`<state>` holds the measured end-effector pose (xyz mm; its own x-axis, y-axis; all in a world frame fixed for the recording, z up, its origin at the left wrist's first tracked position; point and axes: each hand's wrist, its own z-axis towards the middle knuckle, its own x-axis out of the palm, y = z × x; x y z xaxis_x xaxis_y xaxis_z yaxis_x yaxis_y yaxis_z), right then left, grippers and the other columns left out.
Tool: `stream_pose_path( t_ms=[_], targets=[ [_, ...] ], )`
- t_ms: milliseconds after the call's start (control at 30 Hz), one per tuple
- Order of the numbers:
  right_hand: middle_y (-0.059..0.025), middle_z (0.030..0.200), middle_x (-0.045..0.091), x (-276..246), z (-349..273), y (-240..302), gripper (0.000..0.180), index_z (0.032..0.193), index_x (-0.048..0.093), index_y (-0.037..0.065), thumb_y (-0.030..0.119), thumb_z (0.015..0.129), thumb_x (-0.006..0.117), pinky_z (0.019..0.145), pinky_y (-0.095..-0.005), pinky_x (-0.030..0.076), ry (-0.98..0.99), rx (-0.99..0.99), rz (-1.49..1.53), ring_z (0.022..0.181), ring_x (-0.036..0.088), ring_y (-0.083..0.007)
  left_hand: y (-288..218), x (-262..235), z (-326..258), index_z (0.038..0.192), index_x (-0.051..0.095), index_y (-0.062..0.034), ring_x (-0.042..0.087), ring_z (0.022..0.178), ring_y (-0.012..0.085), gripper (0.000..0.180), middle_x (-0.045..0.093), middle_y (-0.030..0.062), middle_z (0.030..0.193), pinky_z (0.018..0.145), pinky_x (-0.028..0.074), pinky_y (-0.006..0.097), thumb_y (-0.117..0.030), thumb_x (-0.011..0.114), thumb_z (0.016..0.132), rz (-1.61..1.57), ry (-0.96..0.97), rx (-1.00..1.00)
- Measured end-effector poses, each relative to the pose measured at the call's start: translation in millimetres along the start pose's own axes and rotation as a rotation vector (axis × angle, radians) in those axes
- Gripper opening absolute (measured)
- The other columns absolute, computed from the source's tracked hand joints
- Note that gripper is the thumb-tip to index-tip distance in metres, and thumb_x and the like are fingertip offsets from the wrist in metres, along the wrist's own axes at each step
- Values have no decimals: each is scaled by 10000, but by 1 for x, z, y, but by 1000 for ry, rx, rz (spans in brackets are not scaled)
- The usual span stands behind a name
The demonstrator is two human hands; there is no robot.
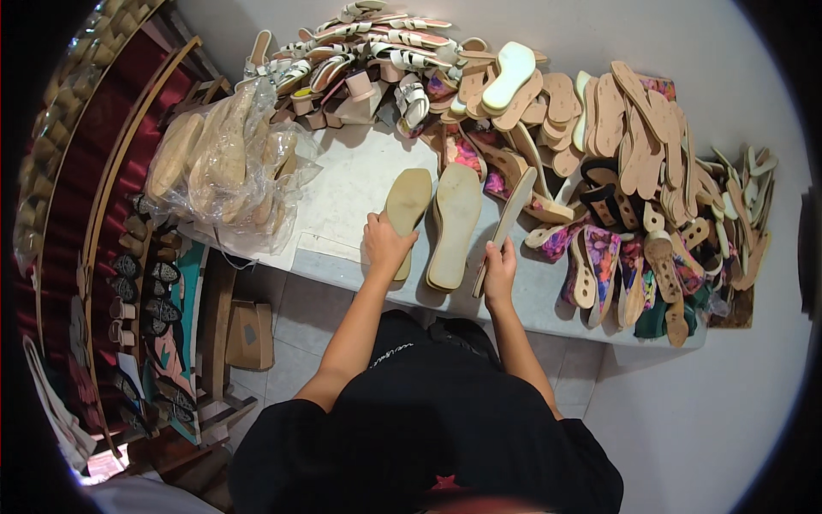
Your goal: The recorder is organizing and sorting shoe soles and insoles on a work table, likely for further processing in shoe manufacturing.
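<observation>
My left hand (390, 246) closes around the lower half of an olive-tan shoe sole (408, 199), thumb on its right edge and fingers at its left. In my right hand (499, 272) is another sole (514, 212), tipped up on its side so that mostly its thin edge shows. Between the two hands a pale grey-beige sole (456, 218) lies on the table with its heel toward me. Tan edges show under it, as if more than one sole is stacked there. The fingertips behind the right-hand sole are hidden.
Plastic-wrapped tan soles (227, 163) lie on the table (342, 184) at left. White strappy sandals (377, 43) pile up at the back. Loose insoles (638, 128) and floral wedge heels (591, 261) crowd the right. Shoe racks (128, 283) stand at far left, a cardboard box (249, 336) below.
</observation>
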<state>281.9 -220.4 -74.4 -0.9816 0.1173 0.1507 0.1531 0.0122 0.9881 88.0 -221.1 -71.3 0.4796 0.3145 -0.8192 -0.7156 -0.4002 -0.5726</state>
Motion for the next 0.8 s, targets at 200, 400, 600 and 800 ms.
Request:
stream_pose_path(
  t_ms=[200, 400, 600, 800],
  targets=[
    [18, 653, 441, 7, -11, 6, 232, 1020, 468, 30, 184, 851, 505, 457, -206, 361, -51, 24, -17, 518, 413, -56, 7, 3, 3, 1012, 520, 10, 507, 898, 351, 589, 476, 172, 976, 774, 440, 421, -299, 752, 569, 10, -9, -8],
    [22, 675, 449, 13, -16, 14, 215, 1010, 483, 32, 175, 851, 506, 486, -199, 350, -57, 48, -15, 554, 408, -46, 9, 2, 2, 1011, 518, 7, 502, 904, 343, 577, 467, 166, 978, 772, 440, 418, -297, 744, 577, 29, 13, 19],
    [26, 700, 457, 14, -17, 15, 216, 1015, 486, 29, 161, 848, 513, 497, -194, 342, -58, 62, -7, 567, 412, -43, 8, 4, 2, 1026, 510, -9, 488, 920, 333, 576, 461, 161, 997, 767, 440, 420, -292, 738, 579, 48, 7, 6],
    [-16, 793, 485, 1, -16, 12, 376, 1168, 419, -10, 194, 856, 473, 554, -220, 406, 93, 121, 6, 622, 463, -76, 16, 14, 1, 1075, 472, -16, 481, 929, 336, 612, 452, 167, 1020, 768, 435, 433, -290, 727, 590, 91, -47, 48]
  ],
)
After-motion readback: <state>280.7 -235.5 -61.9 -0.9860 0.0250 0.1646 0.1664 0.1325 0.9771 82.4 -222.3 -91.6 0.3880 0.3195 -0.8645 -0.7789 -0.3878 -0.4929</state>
